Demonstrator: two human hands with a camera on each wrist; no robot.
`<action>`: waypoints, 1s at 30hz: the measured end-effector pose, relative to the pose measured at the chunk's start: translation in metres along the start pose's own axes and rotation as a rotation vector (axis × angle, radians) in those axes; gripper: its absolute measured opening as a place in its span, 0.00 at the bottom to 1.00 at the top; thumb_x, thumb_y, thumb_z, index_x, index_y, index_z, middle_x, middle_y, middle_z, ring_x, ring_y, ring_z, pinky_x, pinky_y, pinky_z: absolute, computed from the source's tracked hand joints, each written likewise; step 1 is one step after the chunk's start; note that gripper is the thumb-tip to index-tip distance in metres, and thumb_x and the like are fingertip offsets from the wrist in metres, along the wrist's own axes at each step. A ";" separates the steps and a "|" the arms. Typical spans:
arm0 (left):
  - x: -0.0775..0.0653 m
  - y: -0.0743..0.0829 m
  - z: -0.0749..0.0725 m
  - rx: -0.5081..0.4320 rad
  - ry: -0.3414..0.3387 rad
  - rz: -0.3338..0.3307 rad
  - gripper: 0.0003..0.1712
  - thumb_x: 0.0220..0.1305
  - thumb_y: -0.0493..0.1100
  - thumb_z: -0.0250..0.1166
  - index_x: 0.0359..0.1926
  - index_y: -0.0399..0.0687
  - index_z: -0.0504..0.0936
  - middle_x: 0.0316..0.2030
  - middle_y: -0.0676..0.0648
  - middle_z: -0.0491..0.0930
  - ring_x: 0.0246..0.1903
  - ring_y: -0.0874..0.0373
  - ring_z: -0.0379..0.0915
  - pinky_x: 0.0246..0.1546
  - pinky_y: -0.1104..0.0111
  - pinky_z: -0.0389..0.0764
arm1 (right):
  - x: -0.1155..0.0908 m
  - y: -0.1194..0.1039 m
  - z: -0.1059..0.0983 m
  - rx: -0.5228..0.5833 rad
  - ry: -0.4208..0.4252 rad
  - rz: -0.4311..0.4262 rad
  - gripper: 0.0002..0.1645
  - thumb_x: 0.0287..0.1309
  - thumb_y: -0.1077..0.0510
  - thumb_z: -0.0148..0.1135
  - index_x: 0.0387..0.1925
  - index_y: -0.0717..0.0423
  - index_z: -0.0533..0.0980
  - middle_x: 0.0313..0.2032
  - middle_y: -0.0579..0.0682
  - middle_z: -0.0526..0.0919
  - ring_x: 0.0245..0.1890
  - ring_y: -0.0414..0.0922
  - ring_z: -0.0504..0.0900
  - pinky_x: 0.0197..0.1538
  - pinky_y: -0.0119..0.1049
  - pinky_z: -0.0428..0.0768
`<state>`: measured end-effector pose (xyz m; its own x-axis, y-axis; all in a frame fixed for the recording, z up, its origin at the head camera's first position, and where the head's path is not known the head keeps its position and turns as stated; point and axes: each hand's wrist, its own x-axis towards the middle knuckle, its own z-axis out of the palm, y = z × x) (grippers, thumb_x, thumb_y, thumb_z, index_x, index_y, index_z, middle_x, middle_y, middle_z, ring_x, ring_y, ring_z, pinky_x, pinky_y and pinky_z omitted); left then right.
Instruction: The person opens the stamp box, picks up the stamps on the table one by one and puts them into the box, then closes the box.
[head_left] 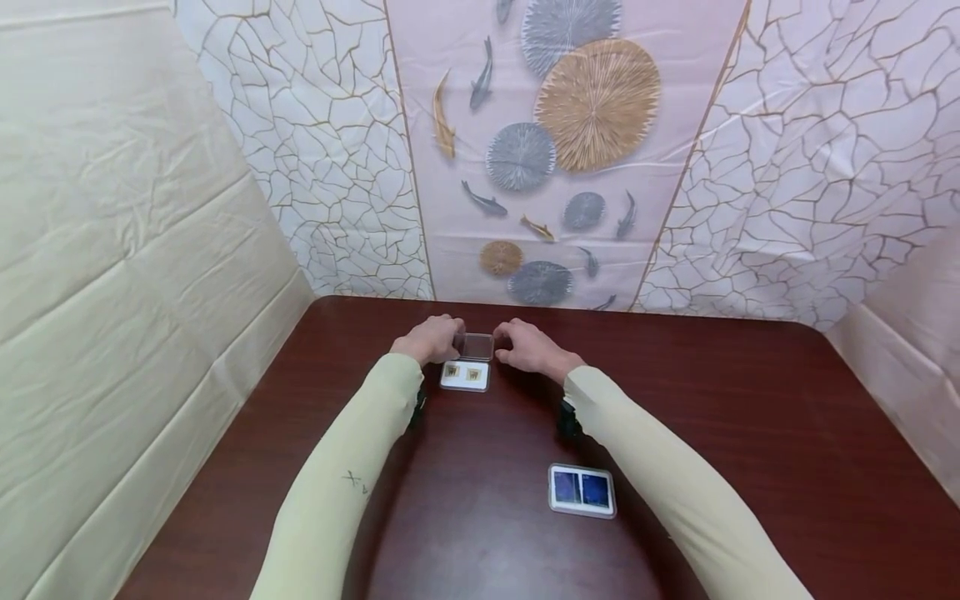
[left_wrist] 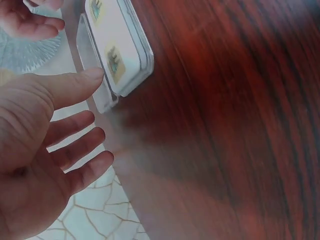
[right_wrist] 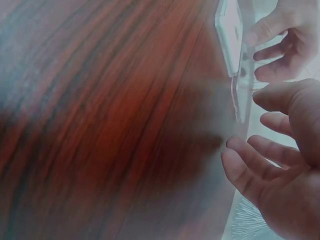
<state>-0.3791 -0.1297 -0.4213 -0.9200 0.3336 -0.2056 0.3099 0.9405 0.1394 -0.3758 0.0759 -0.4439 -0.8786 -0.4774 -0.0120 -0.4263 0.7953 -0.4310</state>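
Note:
A clear plastic lid (head_left: 477, 347) lies on the table toward its far edge. Directly in front of it sits a flat clear case (head_left: 462, 375) with a white insert and two small gold-coloured squares. My left hand (head_left: 431, 337) is at the lid's left end; in the left wrist view its thumb (left_wrist: 75, 87) reaches over the lid's edge beside the case, the other fingers loosely bent and apart. On the lid's opposite end is my right hand (head_left: 531, 346), its relaxed fingers (right_wrist: 240, 170) spread close to the lid with nothing held.
A second flat case (head_left: 582, 492) with two dark blue rectangles lies nearer on the dark red wooden table (head_left: 465, 533), beside the right forearm. Beyond the table's far edge hangs a patterned cloth (head_left: 525, 225), and a pale cloth wall (head_left: 142, 250) stands at the left.

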 end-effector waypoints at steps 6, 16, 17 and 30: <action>0.003 -0.005 0.002 -0.038 -0.025 0.032 0.21 0.65 0.42 0.65 0.59 0.48 0.76 0.49 0.45 0.80 0.44 0.52 0.74 0.50 0.59 0.76 | 0.004 -0.003 0.004 0.003 -0.013 0.000 0.21 0.63 0.55 0.62 0.55 0.58 0.76 0.53 0.57 0.78 0.51 0.51 0.76 0.58 0.47 0.75; 0.007 -0.007 0.001 -0.047 -0.089 0.070 0.25 0.66 0.43 0.64 0.64 0.52 0.73 0.52 0.46 0.80 0.46 0.53 0.74 0.50 0.59 0.75 | 0.015 -0.006 0.012 -0.021 -0.052 0.000 0.21 0.62 0.53 0.63 0.56 0.55 0.77 0.53 0.54 0.79 0.49 0.49 0.77 0.55 0.44 0.76; 0.007 -0.007 0.000 -0.047 -0.087 0.078 0.25 0.65 0.43 0.64 0.63 0.51 0.74 0.52 0.45 0.80 0.46 0.53 0.74 0.50 0.59 0.76 | 0.016 -0.006 0.012 -0.023 -0.052 0.006 0.22 0.62 0.53 0.64 0.56 0.55 0.77 0.53 0.54 0.79 0.48 0.49 0.77 0.55 0.44 0.76; 0.014 -0.014 -0.001 0.030 -0.052 0.138 0.19 0.61 0.47 0.67 0.54 0.52 0.81 0.43 0.50 0.82 0.39 0.57 0.76 0.44 0.64 0.78 | 0.020 -0.007 0.016 -0.032 -0.070 0.039 0.26 0.62 0.52 0.64 0.61 0.54 0.74 0.56 0.53 0.79 0.52 0.49 0.78 0.58 0.44 0.75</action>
<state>-0.3962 -0.1382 -0.4249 -0.8547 0.4620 -0.2368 0.4402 0.8867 0.1412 -0.3872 0.0546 -0.4551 -0.8778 -0.4702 -0.0919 -0.3999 0.8248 -0.3997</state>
